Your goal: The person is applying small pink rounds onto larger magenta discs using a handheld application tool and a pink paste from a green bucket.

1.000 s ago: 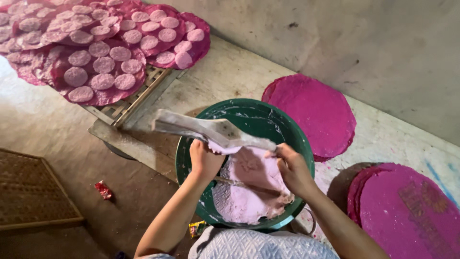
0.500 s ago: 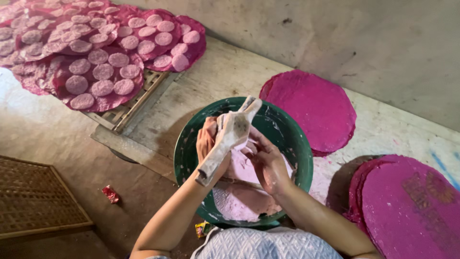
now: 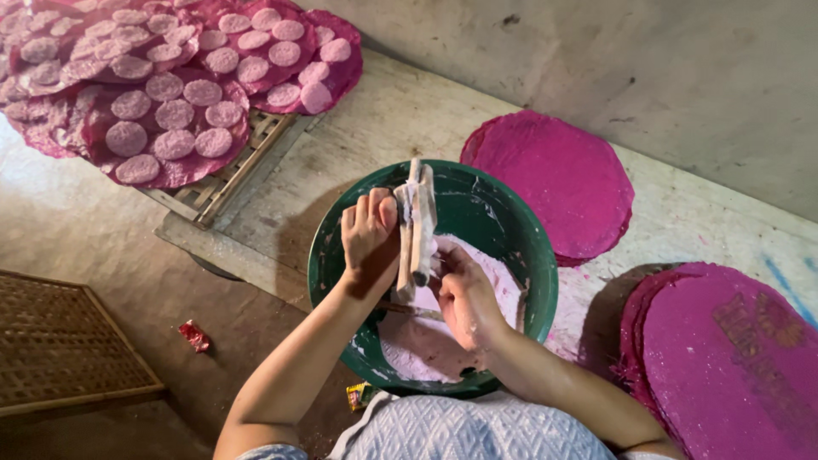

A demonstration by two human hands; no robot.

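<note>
A flat wooden paddle (image 3: 415, 223), pale and smeared with pink paste, stands nearly upright over the green basin (image 3: 511, 223). The left hand (image 3: 370, 238) closes around it; the right hand (image 3: 464, 296) grips its lower edge.

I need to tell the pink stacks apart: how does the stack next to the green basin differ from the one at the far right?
The stack beside the green basin is fully in view, while the far-right stack runs off the frame. The first has a smooth, even magenta top; the second shows a darker, rougher patch. The first touches the green basin; the second sits apart. Both are round magenta sheets lying flat.
</note>
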